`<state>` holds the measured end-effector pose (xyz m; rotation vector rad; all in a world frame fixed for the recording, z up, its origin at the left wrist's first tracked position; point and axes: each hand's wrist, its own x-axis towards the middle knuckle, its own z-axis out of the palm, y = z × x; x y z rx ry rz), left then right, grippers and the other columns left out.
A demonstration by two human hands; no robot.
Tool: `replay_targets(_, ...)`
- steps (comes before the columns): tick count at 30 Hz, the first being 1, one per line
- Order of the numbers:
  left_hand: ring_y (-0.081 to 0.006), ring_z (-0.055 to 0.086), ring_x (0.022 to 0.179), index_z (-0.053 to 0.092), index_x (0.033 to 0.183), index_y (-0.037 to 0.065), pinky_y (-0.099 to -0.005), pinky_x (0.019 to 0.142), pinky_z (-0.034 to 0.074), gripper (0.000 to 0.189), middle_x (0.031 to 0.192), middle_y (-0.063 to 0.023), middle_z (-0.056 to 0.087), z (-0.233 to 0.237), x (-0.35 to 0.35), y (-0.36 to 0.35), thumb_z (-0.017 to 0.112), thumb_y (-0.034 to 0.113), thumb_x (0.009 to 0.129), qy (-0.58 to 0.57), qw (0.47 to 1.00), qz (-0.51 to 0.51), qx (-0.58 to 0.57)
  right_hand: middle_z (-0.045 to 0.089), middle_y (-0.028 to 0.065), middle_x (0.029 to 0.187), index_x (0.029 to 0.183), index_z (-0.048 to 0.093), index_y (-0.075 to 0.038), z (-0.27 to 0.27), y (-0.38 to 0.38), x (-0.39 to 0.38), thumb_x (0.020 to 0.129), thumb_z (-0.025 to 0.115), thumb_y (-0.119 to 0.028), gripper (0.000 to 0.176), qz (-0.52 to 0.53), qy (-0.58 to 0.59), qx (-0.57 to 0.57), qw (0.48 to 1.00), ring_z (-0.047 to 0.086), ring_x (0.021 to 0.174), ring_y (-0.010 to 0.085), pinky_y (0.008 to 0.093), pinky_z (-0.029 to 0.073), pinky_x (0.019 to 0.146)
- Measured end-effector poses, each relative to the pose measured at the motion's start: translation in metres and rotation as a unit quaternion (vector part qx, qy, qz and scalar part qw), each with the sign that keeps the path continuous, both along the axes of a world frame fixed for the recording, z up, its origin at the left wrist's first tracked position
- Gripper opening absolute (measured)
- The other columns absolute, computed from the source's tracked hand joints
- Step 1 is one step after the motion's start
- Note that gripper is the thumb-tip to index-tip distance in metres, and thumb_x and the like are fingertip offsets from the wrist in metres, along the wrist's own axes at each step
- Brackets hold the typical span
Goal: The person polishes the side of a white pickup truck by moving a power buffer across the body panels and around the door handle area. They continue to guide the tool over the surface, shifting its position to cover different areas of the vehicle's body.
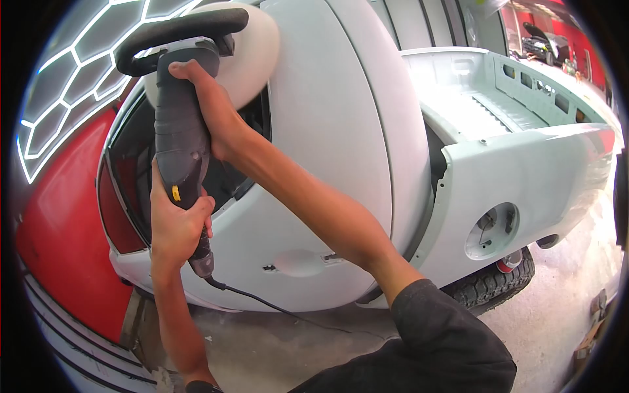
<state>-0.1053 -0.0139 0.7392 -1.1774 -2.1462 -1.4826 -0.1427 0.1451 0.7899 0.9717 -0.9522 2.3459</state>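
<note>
A dark grey polisher point(180, 124) with a black loop handle point(187, 29) is held up against the white cab of a pickup truck point(327, 118). My left hand point(175, 229) is wrapped round its rear grip, close to the yellow switch point(175, 192). Higher up, my right hand point(213, 118) grips the front of the body, thumb on top and fingers hidden behind it. Behind the polisher's head shows a large pale round pad point(259, 62), overlapping the cab above the side window. A black cord point(262, 302) trails from the grip's end past the door.
The truck's bed point(524, 177) extends right, with a round opening point(493, 230) over a tyre point(495, 281). A red panel point(69, 229) stands left, under hexagonal lights point(85, 59). Another car with a raised hood point(545, 44) is far back right.
</note>
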Motion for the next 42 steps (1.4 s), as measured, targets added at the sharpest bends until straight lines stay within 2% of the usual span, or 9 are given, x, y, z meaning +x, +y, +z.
replay_targets(12, -0.0102, 0.056, 0.053, 0.044, 0.131, 0.003, -0.0275, 0.045, 0.050, 0.056, 0.080, -0.0050, 0.058, 0.026, 0.007, 0.022, 0.063, -0.008, 0.080, 0.010, 1.000, -0.019, -0.019, 0.063, 0.0082, 0.083, 0.102, 0.063, -0.001, 0.024, 0.025, 0.005, 0.082, 0.073, -0.040, 0.045, -0.003, 0.019, -0.026, 0.999, 0.062, 0.067, 0.0188, 0.0355, 0.054, 0.063)
replay_targets(23, -0.0096, 0.056, 0.054, 0.045, 0.130, 0.003, -0.0270, 0.045, 0.050, 0.054, 0.081, -0.0046, 0.059, 0.031, 0.019, 0.036, 0.064, -0.007, 0.081, 0.002, 0.999, -0.039, -0.025, 0.062, 0.0081, 0.082, 0.102, 0.063, -0.001, 0.029, 0.042, 0.020, 0.082, 0.073, -0.040, 0.045, -0.015, 0.024, -0.034, 0.999, 0.062, 0.067, 0.0187, 0.0350, 0.054, 0.062)
replay_targets(29, -0.0098, 0.056, 0.053, 0.045, 0.132, 0.003, -0.0269, 0.045, 0.050, 0.055, 0.081, -0.0047, 0.059, 0.030, 0.012, 0.031, 0.064, -0.007, 0.081, -0.006, 0.999, -0.036, 0.002, 0.062, 0.0081, 0.082, 0.102, 0.062, -0.001, 0.034, 0.032, 0.001, 0.082, 0.074, -0.041, 0.047, 0.001, 0.029, -0.017, 0.999, 0.062, 0.068, 0.0187, 0.0345, 0.054, 0.062)
replay_targets(42, -0.0120, 0.057, 0.052, 0.045, 0.135, 0.004, -0.0288, 0.043, 0.049, 0.060, 0.080, -0.0063, 0.059, 0.030, 0.015, 0.042, 0.063, -0.008, 0.079, -0.029, 0.996, -0.083, -0.034, 0.063, 0.0084, 0.080, 0.098, 0.063, -0.001, 0.020, 0.050, 0.038, 0.080, 0.075, -0.037, 0.042, -0.093, -0.002, -0.063, 0.994, 0.062, 0.064, 0.0185, 0.0344, 0.054, 0.060)
